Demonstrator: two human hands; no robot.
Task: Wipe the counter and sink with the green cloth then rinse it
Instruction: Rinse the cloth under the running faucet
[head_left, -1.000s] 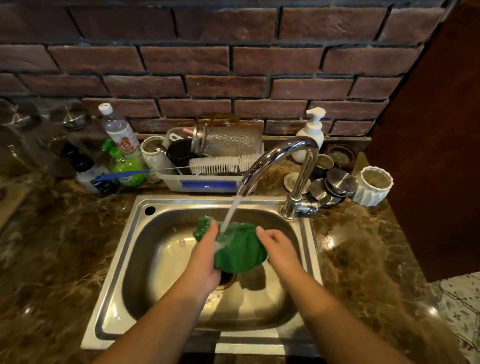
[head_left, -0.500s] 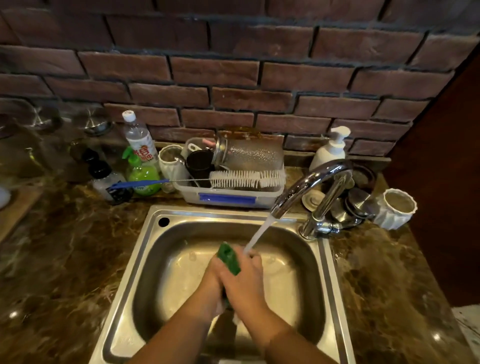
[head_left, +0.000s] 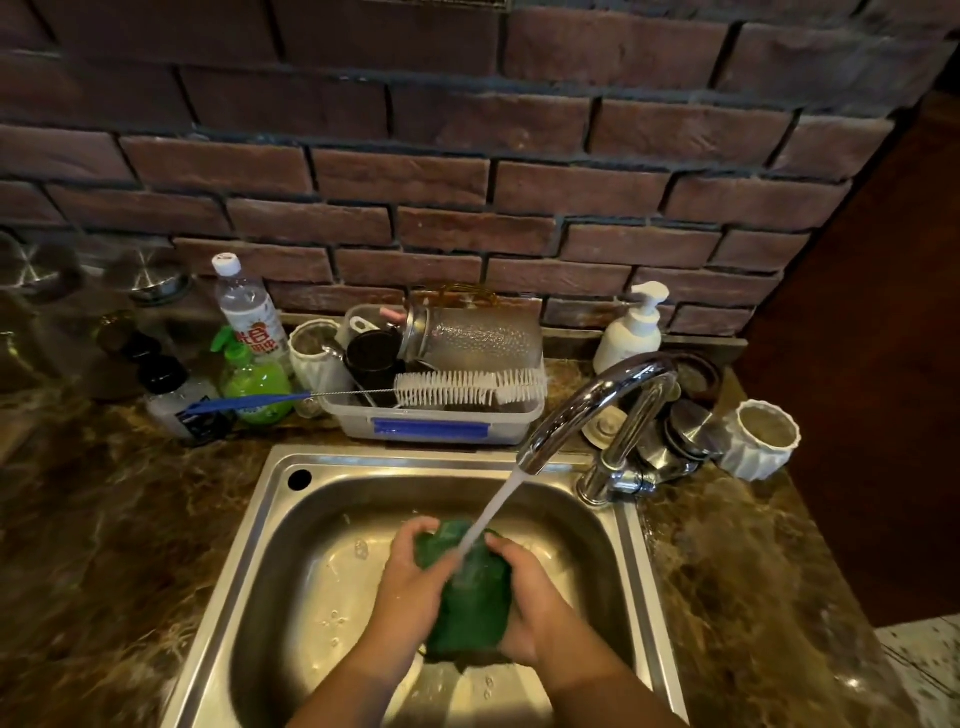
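The green cloth (head_left: 470, 597) hangs bunched over the steel sink (head_left: 291, 545), held between both hands. My left hand (head_left: 410, 577) grips its left side and my right hand (head_left: 530, 597) grips its right side. Water streams from the chrome faucet (head_left: 587, 405) straight onto the top of the cloth. The brown marble counter (head_left: 104, 545) surrounds the sink on both sides. The drain is hidden under the cloth and hands.
Behind the sink stands a plastic tub (head_left: 441, 421) with a glass jar, a black cup and a white bottle brush. Bottles (head_left: 249, 312) stand at the back left. A soap pump (head_left: 631, 332) and a white ribbed cup (head_left: 761, 439) stand at the back right, against a brick wall.
The hands had come together, squeezing the cloth into a small wad; now they are apart again with the cloth spread between them under the stream. The camera has tilted a little.
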